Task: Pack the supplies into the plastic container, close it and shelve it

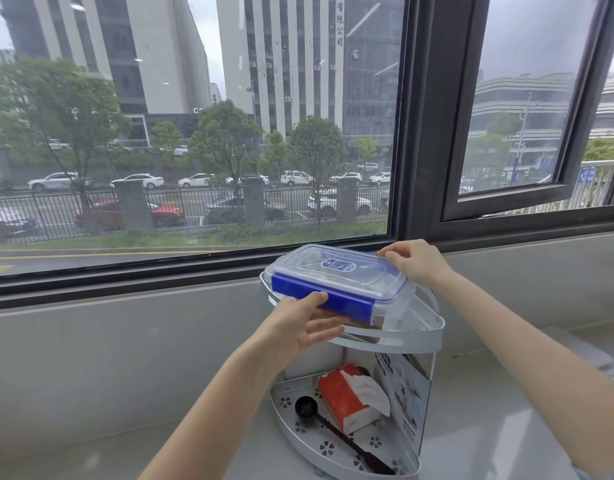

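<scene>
A clear plastic container (354,271) with its lid on and blue side clips sits at the top tier of a white corner shelf rack (412,337). My left hand (305,323) grips its near side, thumb on the blue clip and fingers underneath. At the far right corner my right hand (414,259) holds the lid's edge. The container's contents are hard to make out through the plastic.
The rack's lower tier (336,448) holds an orange tissue pack (347,396) and a black measuring spoon (307,408). A printed card (407,389) leans inside the rack at the right. The rack stands on a grey sill counter beneath a large window.
</scene>
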`<move>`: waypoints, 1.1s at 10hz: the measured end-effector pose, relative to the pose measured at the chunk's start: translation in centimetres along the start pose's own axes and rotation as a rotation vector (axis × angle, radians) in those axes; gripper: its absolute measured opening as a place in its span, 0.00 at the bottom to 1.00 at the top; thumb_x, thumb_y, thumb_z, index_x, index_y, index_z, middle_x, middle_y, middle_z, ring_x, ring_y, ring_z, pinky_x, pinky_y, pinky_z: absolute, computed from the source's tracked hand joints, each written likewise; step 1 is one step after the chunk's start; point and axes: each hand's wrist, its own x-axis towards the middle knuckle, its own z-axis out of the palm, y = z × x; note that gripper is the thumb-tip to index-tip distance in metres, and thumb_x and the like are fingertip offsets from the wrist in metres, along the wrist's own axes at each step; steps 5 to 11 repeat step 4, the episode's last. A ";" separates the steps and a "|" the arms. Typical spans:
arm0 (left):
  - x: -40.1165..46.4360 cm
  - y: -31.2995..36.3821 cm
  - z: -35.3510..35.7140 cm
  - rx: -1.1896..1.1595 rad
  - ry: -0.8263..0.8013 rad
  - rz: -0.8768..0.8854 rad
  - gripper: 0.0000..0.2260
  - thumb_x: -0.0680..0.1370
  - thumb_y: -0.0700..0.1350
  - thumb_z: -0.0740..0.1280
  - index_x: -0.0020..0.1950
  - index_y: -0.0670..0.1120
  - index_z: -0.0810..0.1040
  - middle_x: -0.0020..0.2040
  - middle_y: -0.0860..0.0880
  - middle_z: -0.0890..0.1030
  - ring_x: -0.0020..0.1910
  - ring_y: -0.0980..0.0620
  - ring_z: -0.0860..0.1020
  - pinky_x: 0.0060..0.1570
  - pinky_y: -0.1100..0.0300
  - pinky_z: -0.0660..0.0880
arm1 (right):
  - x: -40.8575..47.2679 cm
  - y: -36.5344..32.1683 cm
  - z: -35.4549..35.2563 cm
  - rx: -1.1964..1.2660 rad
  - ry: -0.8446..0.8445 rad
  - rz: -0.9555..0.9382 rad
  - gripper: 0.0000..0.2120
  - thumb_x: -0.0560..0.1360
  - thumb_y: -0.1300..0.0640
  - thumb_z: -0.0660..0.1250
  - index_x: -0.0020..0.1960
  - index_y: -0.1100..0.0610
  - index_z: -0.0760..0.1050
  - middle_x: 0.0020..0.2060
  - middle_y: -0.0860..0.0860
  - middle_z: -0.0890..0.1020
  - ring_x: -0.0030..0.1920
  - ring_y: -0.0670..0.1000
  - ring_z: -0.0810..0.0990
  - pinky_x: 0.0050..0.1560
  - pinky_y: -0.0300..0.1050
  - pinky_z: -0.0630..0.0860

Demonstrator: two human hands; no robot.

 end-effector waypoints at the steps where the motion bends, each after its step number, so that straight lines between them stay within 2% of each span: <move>1: -0.2 0.3 -0.1 0.020 -0.003 -0.029 0.04 0.78 0.40 0.59 0.51 0.42 0.71 0.45 0.39 0.82 0.39 0.47 0.82 0.34 0.59 0.81 | -0.6 -0.4 0.0 -0.036 0.000 -0.020 0.13 0.77 0.57 0.58 0.57 0.58 0.78 0.56 0.56 0.81 0.56 0.54 0.76 0.59 0.46 0.70; 2: -1.0 1.0 -0.6 0.072 -0.007 -0.033 0.04 0.78 0.40 0.59 0.50 0.43 0.72 0.49 0.39 0.81 0.44 0.46 0.81 0.40 0.55 0.80 | -1.6 -1.5 -0.4 -0.058 -0.029 -0.053 0.14 0.77 0.57 0.58 0.60 0.57 0.76 0.59 0.55 0.80 0.60 0.54 0.75 0.60 0.44 0.69; 3: -1.6 1.4 -1.0 0.136 -0.014 -0.026 0.04 0.78 0.40 0.59 0.48 0.44 0.72 0.48 0.41 0.80 0.48 0.46 0.79 0.46 0.51 0.78 | -2.0 -2.3 -0.9 -0.085 -0.069 -0.077 0.15 0.77 0.56 0.58 0.62 0.56 0.74 0.62 0.54 0.78 0.62 0.54 0.74 0.63 0.45 0.68; 4: -3.1 2.9 -1.3 0.251 0.016 0.050 0.04 0.77 0.41 0.59 0.50 0.44 0.72 0.50 0.43 0.76 0.52 0.47 0.76 0.48 0.53 0.75 | -3.0 -4.8 -2.0 -0.175 -0.070 -0.131 0.17 0.77 0.54 0.59 0.65 0.53 0.71 0.66 0.53 0.74 0.66 0.55 0.71 0.68 0.52 0.67; 11: -3.1 2.9 -1.3 0.251 0.016 0.050 0.04 0.77 0.41 0.59 0.50 0.44 0.72 0.50 0.43 0.76 0.52 0.47 0.76 0.48 0.53 0.75 | -3.0 -4.8 -2.0 -0.175 -0.070 -0.131 0.17 0.77 0.54 0.59 0.65 0.53 0.71 0.66 0.53 0.74 0.66 0.55 0.71 0.68 0.52 0.67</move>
